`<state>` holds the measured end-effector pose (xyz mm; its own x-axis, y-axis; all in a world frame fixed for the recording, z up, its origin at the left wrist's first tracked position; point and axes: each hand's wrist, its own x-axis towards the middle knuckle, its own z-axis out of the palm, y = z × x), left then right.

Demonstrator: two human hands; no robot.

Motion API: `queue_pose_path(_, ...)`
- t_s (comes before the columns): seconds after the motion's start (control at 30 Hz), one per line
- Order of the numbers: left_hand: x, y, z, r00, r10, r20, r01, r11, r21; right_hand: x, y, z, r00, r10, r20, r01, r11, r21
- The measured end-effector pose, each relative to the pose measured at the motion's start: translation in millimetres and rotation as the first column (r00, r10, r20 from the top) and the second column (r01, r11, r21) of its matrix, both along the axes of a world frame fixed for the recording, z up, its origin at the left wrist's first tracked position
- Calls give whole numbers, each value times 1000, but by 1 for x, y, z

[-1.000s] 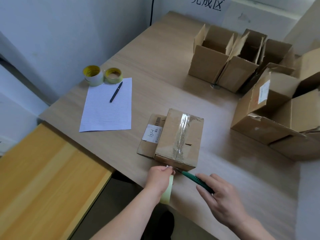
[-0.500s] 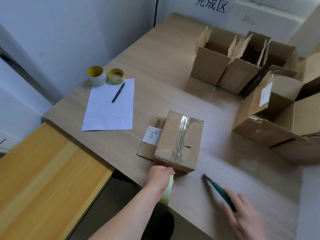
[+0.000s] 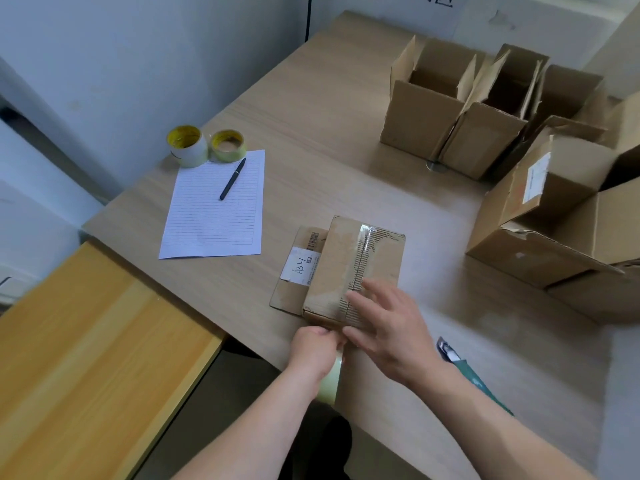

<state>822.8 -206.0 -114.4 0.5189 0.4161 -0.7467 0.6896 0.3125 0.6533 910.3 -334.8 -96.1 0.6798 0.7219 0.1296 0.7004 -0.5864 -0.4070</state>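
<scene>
One worn taped box (image 3: pixel 346 258), right hand (image 3: pixel 388 327) fingers flat atop, left hand (image 3: pixel 311 351) fingers gripping tape roll (image 3: pixel 330 379)

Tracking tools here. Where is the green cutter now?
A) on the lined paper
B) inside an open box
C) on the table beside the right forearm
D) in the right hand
C: the green cutter lies on the table by the forearm; the right hand rests open on the box, the left hand grips the tape roll.
</scene>
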Motion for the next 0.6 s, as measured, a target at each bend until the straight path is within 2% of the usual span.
queue_pose_path(0.07, 0, -1, 0, 1000, 8, 0, -8, 1000, 20, 7, 11, -3, 999, 31, -17, -32, 997, -70)
queue_pose_path(0.17, 2, 0, 0, 999, -7, -36, 9, 998, 56, 13, 14, -9, 999, 39, 20, -37, 996, -78)
queue_pose_path(0.33, 11, 7, -2, 978, -134, -160, 156, 978, 137, 14, 24, -15, 991, 30, 129, -20, 997, -77)
queue_pose_path(0.47, 5, 7, 2, 972, -171, -164, 183, 981, 60, 17, 30, -20, 983, -7, 186, 20, 998, -65)
queue_pose_path(0.6, -21, 11, 37, 992, -47, -113, 43, 998, -39, 21, 44, -22, 978, -84, 190, 97, 994, -59)
